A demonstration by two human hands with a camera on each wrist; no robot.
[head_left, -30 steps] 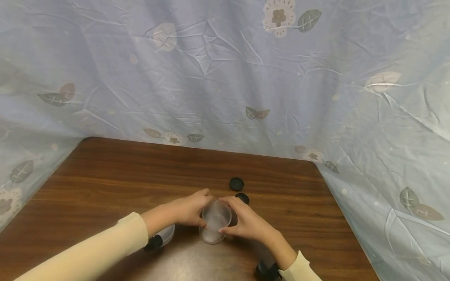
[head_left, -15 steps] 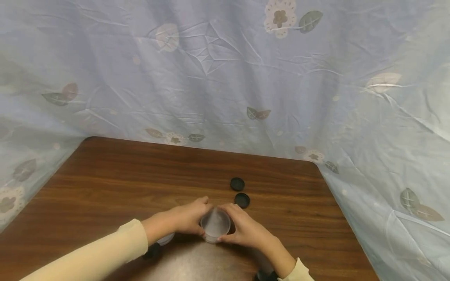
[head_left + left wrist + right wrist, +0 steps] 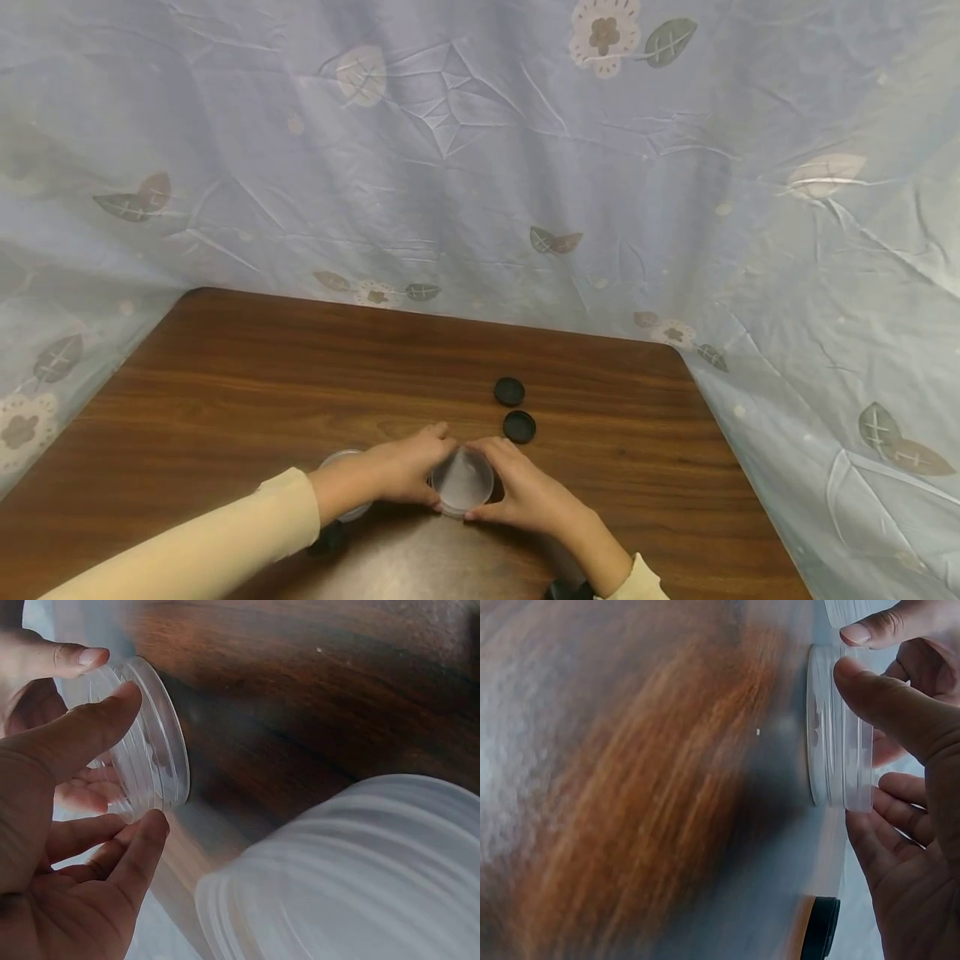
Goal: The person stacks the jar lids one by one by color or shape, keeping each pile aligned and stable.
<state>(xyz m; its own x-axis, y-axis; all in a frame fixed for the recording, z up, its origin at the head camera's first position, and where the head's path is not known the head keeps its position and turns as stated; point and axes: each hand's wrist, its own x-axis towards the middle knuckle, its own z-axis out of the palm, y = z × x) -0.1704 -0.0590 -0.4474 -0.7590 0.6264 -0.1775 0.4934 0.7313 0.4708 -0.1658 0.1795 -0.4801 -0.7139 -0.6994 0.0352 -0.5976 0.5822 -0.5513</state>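
Under the left hand [image 3: 412, 469] and right hand [image 3: 521, 483] we see a dark brown wood-grain tabletop [image 3: 300, 358], its round-cornered far edge well beyond them. Past that edge hangs a creased blue-lilac fabric curtain [image 3: 480, 183] — printed with leaves [image 3: 671, 42] and flowers [image 3: 604, 33] — which also flanks both hands, well apart. Glare [image 3: 397, 571] whitens the wood nearside of them.

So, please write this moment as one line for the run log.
left hand: grips clear container | right hand: grips same container | two black discs: on table, beyond right hand
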